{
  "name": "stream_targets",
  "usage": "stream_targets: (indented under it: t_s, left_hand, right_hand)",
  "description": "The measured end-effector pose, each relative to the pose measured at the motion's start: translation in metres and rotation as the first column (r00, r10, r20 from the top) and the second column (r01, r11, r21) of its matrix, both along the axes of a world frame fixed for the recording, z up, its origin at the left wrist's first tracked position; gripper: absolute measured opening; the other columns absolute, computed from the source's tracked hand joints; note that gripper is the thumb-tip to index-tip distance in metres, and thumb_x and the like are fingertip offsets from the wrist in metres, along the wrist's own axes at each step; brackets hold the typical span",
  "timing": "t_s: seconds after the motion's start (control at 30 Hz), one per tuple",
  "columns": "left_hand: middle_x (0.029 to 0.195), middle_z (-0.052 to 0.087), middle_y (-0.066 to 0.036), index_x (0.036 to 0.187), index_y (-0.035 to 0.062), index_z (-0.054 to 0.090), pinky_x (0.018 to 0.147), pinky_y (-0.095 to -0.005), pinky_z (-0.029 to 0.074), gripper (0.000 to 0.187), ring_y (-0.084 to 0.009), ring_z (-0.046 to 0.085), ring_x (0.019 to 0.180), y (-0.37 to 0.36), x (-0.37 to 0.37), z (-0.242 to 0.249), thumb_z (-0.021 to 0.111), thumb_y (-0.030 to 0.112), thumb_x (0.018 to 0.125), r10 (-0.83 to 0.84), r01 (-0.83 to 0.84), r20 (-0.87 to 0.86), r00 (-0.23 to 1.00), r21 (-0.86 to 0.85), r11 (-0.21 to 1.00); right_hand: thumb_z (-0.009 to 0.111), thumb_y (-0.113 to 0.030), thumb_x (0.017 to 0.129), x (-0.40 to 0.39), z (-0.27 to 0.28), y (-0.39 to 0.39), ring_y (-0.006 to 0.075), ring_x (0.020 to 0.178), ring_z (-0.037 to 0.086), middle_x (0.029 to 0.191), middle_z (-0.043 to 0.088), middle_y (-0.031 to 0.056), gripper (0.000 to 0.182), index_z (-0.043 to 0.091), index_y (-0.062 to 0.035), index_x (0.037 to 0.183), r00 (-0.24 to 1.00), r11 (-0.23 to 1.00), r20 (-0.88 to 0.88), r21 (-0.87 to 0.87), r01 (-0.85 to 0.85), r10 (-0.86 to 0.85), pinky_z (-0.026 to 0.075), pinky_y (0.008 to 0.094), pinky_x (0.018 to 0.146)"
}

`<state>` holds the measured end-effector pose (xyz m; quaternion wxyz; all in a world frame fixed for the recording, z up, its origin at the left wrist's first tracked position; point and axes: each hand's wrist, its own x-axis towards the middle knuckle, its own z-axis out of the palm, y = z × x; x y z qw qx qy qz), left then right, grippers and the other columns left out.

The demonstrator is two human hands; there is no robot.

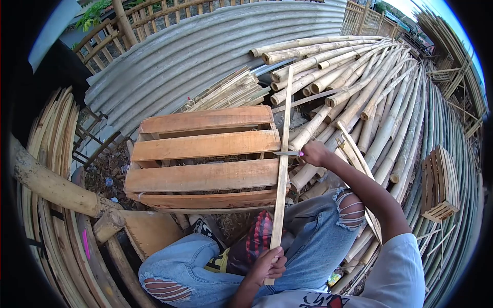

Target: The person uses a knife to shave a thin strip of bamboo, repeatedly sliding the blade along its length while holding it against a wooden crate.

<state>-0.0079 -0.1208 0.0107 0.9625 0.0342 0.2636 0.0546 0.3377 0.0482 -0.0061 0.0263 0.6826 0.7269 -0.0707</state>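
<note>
A long flat bamboo strip [280, 197] runs upright through the middle of the head view, in front of the wooden crate's right end. Low down, my left hand [266, 265] is wrapped round the strip's near end, above my lap. My right hand [314, 153] grips the handle of a knife [288, 153], its fingers closed. The blade points left and lies across the strip at about mid-length. Beside the strip, to its left, is the slatted wooden crate [205, 146].
Bamboo poles [354, 77] are piled ahead and to the right. Corrugated sheet [205, 51] stands behind the crate. Split bamboo [49, 138] and a thick pole [56, 177] are at the left. A smaller crate [440, 184] rests on thin poles at the right.
</note>
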Motion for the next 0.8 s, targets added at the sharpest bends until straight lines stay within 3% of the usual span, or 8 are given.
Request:
stream_targets:
  t_s: [0.13, 0.3, 0.4, 0.53, 0.6, 0.67, 0.73, 0.8]
  left_hand:
    - [0.052, 0.025, 0.004, 0.073, 0.0144, 0.038, 0.031, -0.0173, 0.017, 0.026, -0.0033, 0.022, 0.038, 0.009, 0.009, -0.002, 0.044, 0.030, 0.093, 0.009, -0.009, 0.006, 1.000, 0.011, 1.000]
    - [0.051, 0.024, 0.004, 0.073, 0.0140, 0.037, 0.032, -0.0184, 0.018, 0.026, -0.0039, 0.022, 0.037, 0.011, 0.011, 0.008, 0.040, 0.029, 0.094, 0.011, -0.009, -0.041, 0.999, 0.044, 0.999]
    - [0.051, 0.024, 0.004, 0.073, 0.0140, 0.037, 0.032, -0.0187, 0.018, 0.026, -0.0040, 0.022, 0.037, -0.001, 0.012, 0.003, 0.039, 0.029, 0.094, -0.034, 0.039, -0.053, 0.998, 0.107, 0.993]
    - [0.052, 0.025, 0.004, 0.073, 0.0139, 0.037, 0.033, -0.0188, 0.017, 0.027, -0.0041, 0.022, 0.038, 0.012, 0.013, 0.007, 0.042, 0.030, 0.093, -0.012, 0.020, -0.073, 0.997, 0.114, 0.993]
    - [0.052, 0.025, 0.004, 0.072, 0.0138, 0.037, 0.033, -0.0188, 0.018, 0.027, -0.0042, 0.022, 0.038, 0.013, 0.017, 0.004, 0.042, 0.030, 0.093, -0.017, 0.025, -0.074, 0.997, 0.111, 0.994]
    - [0.052, 0.025, 0.004, 0.072, 0.0138, 0.037, 0.032, -0.0189, 0.018, 0.027, -0.0043, 0.023, 0.038, 0.009, 0.015, 0.006, 0.042, 0.030, 0.093, -0.027, 0.038, -0.093, 0.995, 0.126, 0.991]
    - [0.052, 0.025, 0.004, 0.072, 0.0138, 0.037, 0.032, -0.0190, 0.018, 0.027, -0.0043, 0.023, 0.038, 0.008, 0.013, 0.011, 0.042, 0.030, 0.093, -0.034, 0.046, -0.102, 0.994, 0.125, 0.991]
    - [0.052, 0.025, 0.004, 0.072, 0.0138, 0.037, 0.032, -0.0190, 0.018, 0.027, -0.0043, 0.023, 0.038, 0.009, 0.015, 0.011, 0.042, 0.030, 0.093, -0.025, 0.038, -0.101, 0.995, 0.124, 0.992]
  right_hand:
    - [0.054, -0.027, 0.076, -0.001, -0.006, -0.006, 0.0364, 0.059, 0.060, 0.061, 0.058, 0.0209, 0.029, 0.062, -0.0019, 0.064, 0.995, 0.994, 0.002, 0.049, -0.100, 0.100, 0.048, 0.0432, 0.055]
    - [0.055, -0.027, 0.075, -0.004, -0.003, -0.001, 0.0371, 0.058, 0.059, 0.060, 0.058, 0.0205, 0.029, 0.060, -0.0017, 0.063, 0.998, 0.998, 0.036, -0.033, 0.050, -0.048, 0.049, 0.0449, 0.056]
    - [0.055, -0.027, 0.075, 0.000, 0.006, -0.011, 0.0379, 0.059, 0.059, 0.061, 0.059, 0.0208, 0.028, 0.061, -0.0014, 0.064, 1.000, 0.999, -0.009, -0.033, -0.018, 0.017, 0.049, 0.0451, 0.056]
    - [0.054, -0.027, 0.076, -0.007, 0.003, -0.008, 0.0383, 0.065, 0.061, 0.065, 0.059, 0.0233, 0.029, 0.063, -0.0006, 0.068, 0.999, 0.999, -0.007, -0.041, 0.035, -0.035, 0.049, 0.0440, 0.061]
    - [0.053, -0.027, 0.077, -0.023, 0.007, -0.012, 0.0382, 0.064, 0.061, 0.066, 0.060, 0.0226, 0.032, 0.062, 0.0014, 0.067, 0.984, 0.981, 0.029, -0.086, -0.171, 0.174, 0.050, 0.0438, 0.060]
    - [0.052, -0.027, 0.077, -0.013, 0.005, -0.001, 0.0387, 0.066, 0.061, 0.068, 0.060, 0.0227, 0.031, 0.062, 0.0010, 0.068, 0.995, 0.993, -0.041, -0.071, 0.092, -0.095, 0.050, 0.0442, 0.062]
    - [0.052, -0.027, 0.077, 0.002, 0.001, 0.008, 0.0388, 0.067, 0.061, 0.067, 0.060, 0.0228, 0.031, 0.062, 0.0005, 0.069, 0.999, 0.997, 0.008, -0.060, 0.050, -0.050, 0.050, 0.0445, 0.063]
    - [0.053, -0.027, 0.075, -0.008, -0.007, -0.005, 0.0382, 0.064, 0.061, 0.065, 0.059, 0.0227, 0.030, 0.062, 0.0001, 0.065, 0.997, 1.000, -0.074, 0.019, 0.017, -0.015, 0.050, 0.0443, 0.059]
